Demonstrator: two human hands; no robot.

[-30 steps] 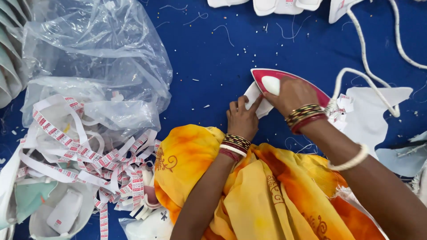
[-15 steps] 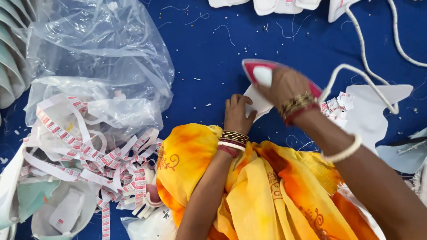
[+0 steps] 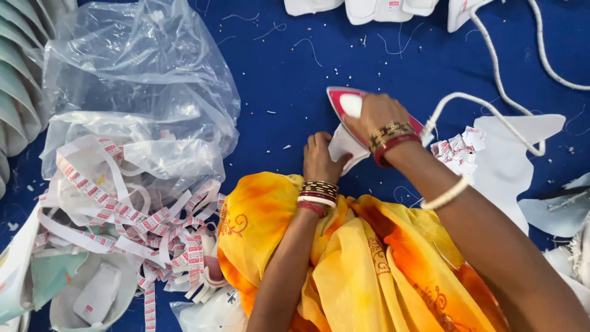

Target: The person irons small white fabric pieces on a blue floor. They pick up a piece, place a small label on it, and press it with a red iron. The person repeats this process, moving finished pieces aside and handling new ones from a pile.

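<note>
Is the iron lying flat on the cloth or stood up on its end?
Flat. The iron lies sole-down on the blue cloth, pressed by the right hand onto a white piece that the left hand steadies.

My right hand (image 3: 376, 117) gripping the red-and-white iron (image 3: 345, 104), my left hand (image 3: 319, 158) pinning the white fabric piece (image 3: 344, 147), blue cloth surface (image 3: 295, 80)
</note>
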